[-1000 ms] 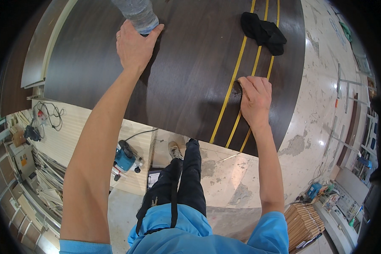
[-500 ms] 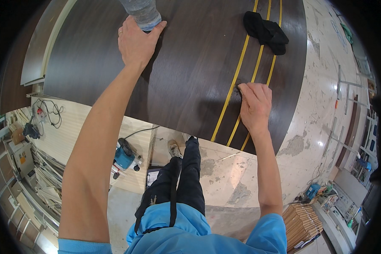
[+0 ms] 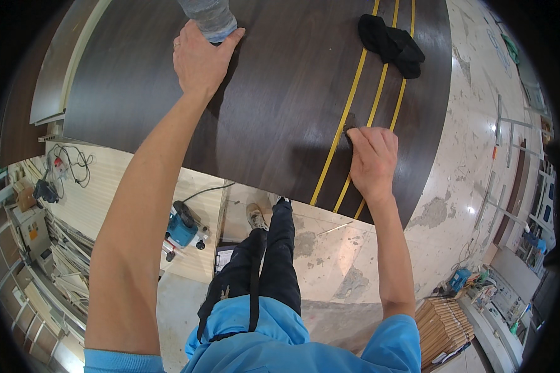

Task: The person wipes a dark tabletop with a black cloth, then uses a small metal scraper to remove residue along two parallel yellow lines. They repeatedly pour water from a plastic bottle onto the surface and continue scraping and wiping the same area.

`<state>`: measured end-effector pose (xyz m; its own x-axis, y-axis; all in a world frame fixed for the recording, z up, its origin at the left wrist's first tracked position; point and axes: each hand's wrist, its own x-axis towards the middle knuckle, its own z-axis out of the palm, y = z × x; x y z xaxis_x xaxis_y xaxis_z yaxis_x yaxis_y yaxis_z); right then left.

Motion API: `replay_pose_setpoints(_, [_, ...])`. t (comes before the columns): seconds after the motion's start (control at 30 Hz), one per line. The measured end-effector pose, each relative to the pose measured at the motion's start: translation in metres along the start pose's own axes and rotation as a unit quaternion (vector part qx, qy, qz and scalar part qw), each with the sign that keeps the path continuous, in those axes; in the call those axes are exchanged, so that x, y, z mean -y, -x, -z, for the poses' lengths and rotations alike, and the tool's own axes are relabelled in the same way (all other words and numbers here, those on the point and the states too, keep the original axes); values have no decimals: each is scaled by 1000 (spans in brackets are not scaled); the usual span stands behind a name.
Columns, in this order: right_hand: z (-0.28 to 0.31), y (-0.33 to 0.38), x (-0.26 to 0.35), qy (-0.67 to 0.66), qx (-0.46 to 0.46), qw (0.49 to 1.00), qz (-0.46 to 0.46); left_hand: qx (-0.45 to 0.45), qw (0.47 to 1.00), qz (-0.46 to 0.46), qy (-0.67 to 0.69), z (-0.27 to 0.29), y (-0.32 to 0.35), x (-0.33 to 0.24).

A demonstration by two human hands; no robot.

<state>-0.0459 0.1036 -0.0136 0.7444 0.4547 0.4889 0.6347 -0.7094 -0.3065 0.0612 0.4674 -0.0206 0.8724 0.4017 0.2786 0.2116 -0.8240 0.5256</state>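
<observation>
A large dark brown wooden panel (image 3: pixel 280 99) with two yellow stripes (image 3: pixel 345 118) lies in front of me. My left hand (image 3: pixel 200 57) rests flat on it at the far side, fingers spread, its fingertips against a grey fabric sleeve (image 3: pixel 210 17) that enters from the top edge. My right hand (image 3: pixel 373 160) presses on the panel near its front edge, between the yellow stripes. Its fingers are closed on a small dark pad (image 3: pixel 348 128) that sticks out at the fingertips. A crumpled black cloth (image 3: pixel 392 43) lies across the stripes farther away.
Below the panel's edge are a pale stone floor (image 3: pixel 479 155), my dark trousers and shoe (image 3: pixel 255 216), and a blue power tool (image 3: pixel 183 229) with a cable on a light board. Stacked boards (image 3: pixel 445 323) and shelving stand at the lower right, cluttered shelves at the left.
My right hand has slid a little toward me along the stripes with the pad. My left hand has stayed by the grey sleeve.
</observation>
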Motion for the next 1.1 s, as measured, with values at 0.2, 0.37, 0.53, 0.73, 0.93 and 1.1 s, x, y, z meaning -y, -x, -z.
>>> replay_pose_setpoints(0.2, [12, -6, 2, 42, 13, 999, 2, 0, 1000, 11, -8, 2, 2, -4])
replay_pose_setpoints(0.37, [10, -23, -8, 0, 6, 998, -68, -15, 1000, 6, -1, 1, 1, -4])
replay_pose_setpoints(0.53, [23, -29, -17, 4, -48, 989, -143, -20, 1000, -1, -11, -3, 2, 0])
replay_pose_setpoints(0.73, [16, -22, -11, 7, -13, 994, -108, -19, 1000, 1, -8, -3, 2, -1])
replay_pose_setpoints(0.93, [-2, -15, -3, -3, -16, 997, -72, -11, 1000, 8, -2, 0, 2, -2])
replay_pose_setpoints(1.1, [-2, -15, -4, -10, -20, 998, -61, -11, 1000, 10, -13, -2, 2, -1])
